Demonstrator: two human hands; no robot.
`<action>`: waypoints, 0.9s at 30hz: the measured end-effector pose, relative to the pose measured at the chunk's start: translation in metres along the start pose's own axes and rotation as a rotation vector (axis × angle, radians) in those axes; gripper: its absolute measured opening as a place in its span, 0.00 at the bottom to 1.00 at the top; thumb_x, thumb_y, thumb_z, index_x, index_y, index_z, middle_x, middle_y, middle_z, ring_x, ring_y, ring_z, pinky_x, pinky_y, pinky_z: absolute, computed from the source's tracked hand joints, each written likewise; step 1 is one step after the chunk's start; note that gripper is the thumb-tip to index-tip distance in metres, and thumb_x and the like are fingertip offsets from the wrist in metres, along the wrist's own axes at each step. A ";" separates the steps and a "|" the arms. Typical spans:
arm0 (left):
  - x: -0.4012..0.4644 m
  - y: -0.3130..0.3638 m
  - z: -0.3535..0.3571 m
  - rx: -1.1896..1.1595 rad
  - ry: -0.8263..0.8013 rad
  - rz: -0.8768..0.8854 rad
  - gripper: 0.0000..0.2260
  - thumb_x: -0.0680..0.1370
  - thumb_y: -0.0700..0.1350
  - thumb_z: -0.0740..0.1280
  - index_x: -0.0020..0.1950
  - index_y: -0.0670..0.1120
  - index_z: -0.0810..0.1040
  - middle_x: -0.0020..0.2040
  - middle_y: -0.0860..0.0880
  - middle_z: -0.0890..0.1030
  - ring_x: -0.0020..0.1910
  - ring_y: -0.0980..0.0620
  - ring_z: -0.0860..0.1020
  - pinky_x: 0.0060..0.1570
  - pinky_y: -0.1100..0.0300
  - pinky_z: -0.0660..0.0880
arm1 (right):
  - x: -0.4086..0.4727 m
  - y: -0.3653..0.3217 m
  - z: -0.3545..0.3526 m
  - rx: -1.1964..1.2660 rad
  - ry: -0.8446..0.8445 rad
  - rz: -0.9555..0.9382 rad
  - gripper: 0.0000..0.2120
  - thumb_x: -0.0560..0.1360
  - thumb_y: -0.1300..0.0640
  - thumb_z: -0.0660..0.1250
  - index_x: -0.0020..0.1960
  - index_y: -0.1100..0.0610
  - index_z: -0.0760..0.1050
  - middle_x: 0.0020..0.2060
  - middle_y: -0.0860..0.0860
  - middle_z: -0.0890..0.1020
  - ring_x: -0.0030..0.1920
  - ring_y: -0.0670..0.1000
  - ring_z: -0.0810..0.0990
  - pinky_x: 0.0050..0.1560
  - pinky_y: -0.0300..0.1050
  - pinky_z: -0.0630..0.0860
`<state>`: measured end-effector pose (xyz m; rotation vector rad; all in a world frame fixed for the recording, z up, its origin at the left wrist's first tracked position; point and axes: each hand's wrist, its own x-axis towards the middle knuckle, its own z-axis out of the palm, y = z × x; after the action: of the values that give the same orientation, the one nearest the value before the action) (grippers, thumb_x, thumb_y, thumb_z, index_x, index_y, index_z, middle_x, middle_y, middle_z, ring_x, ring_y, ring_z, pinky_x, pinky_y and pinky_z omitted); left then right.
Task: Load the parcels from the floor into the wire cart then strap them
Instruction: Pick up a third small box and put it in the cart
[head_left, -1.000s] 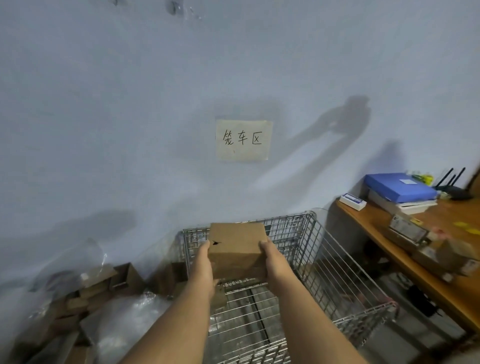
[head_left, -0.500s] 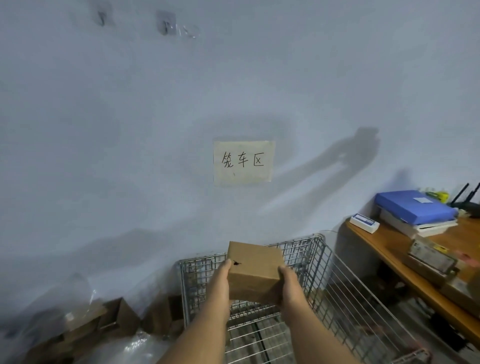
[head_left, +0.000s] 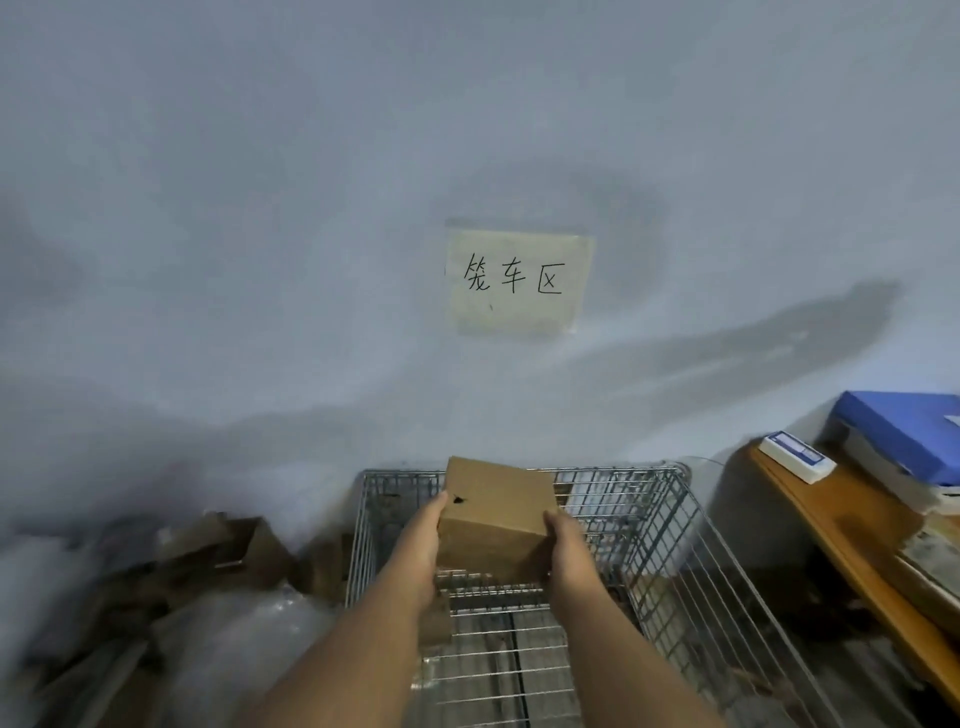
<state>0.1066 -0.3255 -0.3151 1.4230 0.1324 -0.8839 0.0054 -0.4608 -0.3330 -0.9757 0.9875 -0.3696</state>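
A brown cardboard parcel (head_left: 493, 506) hangs above the wire cart (head_left: 670, 525), near the cart's far wall. My left hand (head_left: 418, 545) grips its left side and my right hand (head_left: 569, 545) grips its right side. The parcel has a small dark tear by my left thumb. Through the cart's mesh a few more brown parcels show low inside, partly hidden by my arms. Other cardboard parcels (head_left: 228, 551) lie piled on the floor left of the cart.
A crumpled clear plastic sheet (head_left: 249, 639) lies on the floor at left. A wooden table (head_left: 852, 530) stands at right with a blue folder (head_left: 904, 436) and a small white device (head_left: 797, 457). A paper sign (head_left: 519, 283) is taped to the wall.
Both hands have carried the parcel forward, out over the cart toward its far wall. My view has tilted up, so the cart and sign sit lower in the frame.
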 end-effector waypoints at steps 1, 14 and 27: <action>0.004 0.003 0.003 -0.001 0.007 0.005 0.19 0.78 0.60 0.62 0.58 0.47 0.79 0.54 0.43 0.83 0.56 0.45 0.79 0.65 0.47 0.70 | 0.009 -0.004 -0.003 -0.025 -0.025 0.004 0.18 0.80 0.48 0.59 0.67 0.53 0.69 0.57 0.59 0.76 0.54 0.59 0.77 0.38 0.49 0.77; 0.057 0.021 0.009 -0.113 0.046 0.023 0.10 0.81 0.52 0.62 0.55 0.47 0.77 0.54 0.43 0.78 0.52 0.45 0.77 0.51 0.52 0.76 | 0.097 -0.022 0.002 -0.162 -0.353 0.048 0.17 0.82 0.48 0.58 0.70 0.47 0.66 0.59 0.53 0.77 0.60 0.57 0.76 0.59 0.57 0.75; 0.174 -0.021 -0.031 0.060 0.293 -0.084 0.21 0.77 0.60 0.59 0.66 0.51 0.69 0.62 0.43 0.74 0.59 0.41 0.74 0.64 0.41 0.70 | 0.166 0.025 0.036 -0.263 -0.397 0.077 0.21 0.82 0.51 0.60 0.74 0.43 0.62 0.68 0.54 0.72 0.64 0.57 0.74 0.66 0.57 0.72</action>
<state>0.2264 -0.3741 -0.4380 1.6076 0.3923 -0.7479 0.1207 -0.5381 -0.4348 -1.1896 0.7174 0.0244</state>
